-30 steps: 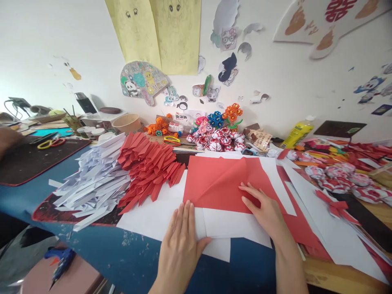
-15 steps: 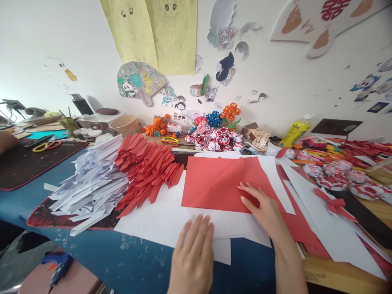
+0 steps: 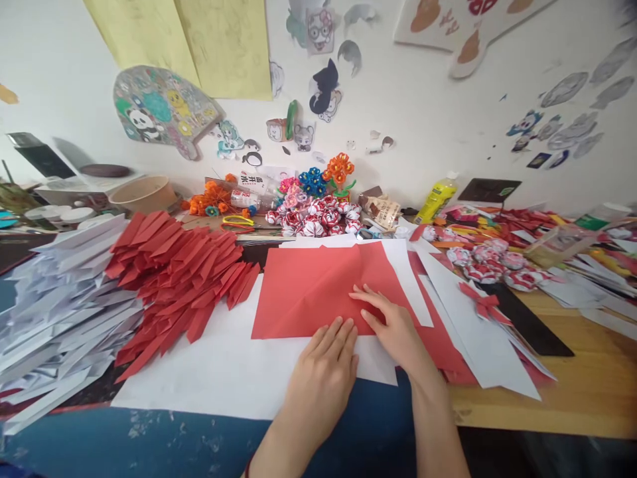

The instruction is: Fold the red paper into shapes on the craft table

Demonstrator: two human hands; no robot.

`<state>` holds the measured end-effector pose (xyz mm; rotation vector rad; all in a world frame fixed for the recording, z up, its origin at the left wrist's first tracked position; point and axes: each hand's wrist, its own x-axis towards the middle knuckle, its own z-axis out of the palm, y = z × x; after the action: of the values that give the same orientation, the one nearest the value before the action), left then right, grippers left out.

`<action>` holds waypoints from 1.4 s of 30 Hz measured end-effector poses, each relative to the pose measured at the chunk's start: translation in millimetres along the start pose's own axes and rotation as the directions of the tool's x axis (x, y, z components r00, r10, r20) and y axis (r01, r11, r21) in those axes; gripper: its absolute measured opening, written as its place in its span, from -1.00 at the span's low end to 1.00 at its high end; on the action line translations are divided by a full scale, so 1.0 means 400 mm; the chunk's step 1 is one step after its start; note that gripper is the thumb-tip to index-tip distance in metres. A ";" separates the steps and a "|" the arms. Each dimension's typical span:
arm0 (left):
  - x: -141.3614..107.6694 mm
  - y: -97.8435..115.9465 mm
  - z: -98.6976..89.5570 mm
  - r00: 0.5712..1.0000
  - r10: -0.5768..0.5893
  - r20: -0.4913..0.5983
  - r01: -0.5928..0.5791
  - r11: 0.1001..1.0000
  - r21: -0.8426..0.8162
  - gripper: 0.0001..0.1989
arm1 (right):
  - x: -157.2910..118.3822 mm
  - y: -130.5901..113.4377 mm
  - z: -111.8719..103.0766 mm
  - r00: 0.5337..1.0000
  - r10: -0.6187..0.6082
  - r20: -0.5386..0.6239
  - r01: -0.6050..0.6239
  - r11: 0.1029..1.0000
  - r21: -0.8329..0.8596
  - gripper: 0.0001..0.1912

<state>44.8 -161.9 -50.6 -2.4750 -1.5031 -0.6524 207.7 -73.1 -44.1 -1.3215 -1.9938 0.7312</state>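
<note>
Red paper point(image 3: 293, 299) lies before me on white sheets point(image 3: 194, 372), a diagonal crease running up across it, its far edge rising to a small peak and its near edge almost straight. My left hand point(image 3: 323, 372) is palm down at that near edge, fingers stretched and pressed together, tips on the red and the palm over the white. My right hand point(image 3: 395, 325) reaches in from the right, fingers bent a little, thumb spread away from them with red showing in the gap; how firmly those tips press, I cannot tell. Farther back on the left sits a tan bowl point(image 3: 144, 196), its contents unclear to me. A small pot point(image 3: 343, 195) holds orange flowers point(image 3: 339, 168). To the right stands a yellow bottle point(image 3: 436, 200), and beyond my right arm lies a clear container point(image 3: 557, 247).
</note>
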 end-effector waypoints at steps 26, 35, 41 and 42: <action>-0.001 0.001 0.005 0.999 0.002 -0.038 -0.002 1.000 0.002 -0.61 | 0.001 0.025 -0.034 0.995 -0.012 0.101 0.007 0.998 0.057 -0.52; -0.001 0.002 0.004 0.999 0.000 -0.037 0.000 1.000 -0.010 -0.60 | 0.000 0.017 -0.035 0.994 0.003 0.109 -0.009 0.998 0.055 -0.52; -0.002 0.003 0.004 0.999 -0.001 -0.040 0.001 1.000 -0.008 -0.61 | 0.001 0.023 -0.035 0.995 -0.012 0.102 0.008 0.999 0.042 -0.55; -0.002 0.003 0.004 0.999 -0.002 -0.038 0.002 1.000 -0.008 -0.61 | 0.001 0.022 -0.034 0.995 -0.017 0.099 0.013 0.999 0.039 -0.56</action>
<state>46.0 -162.4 -52.3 -2.4526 -1.4928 -0.7031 223.1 -68.4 -41.8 -1.2693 -2.0550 0.8390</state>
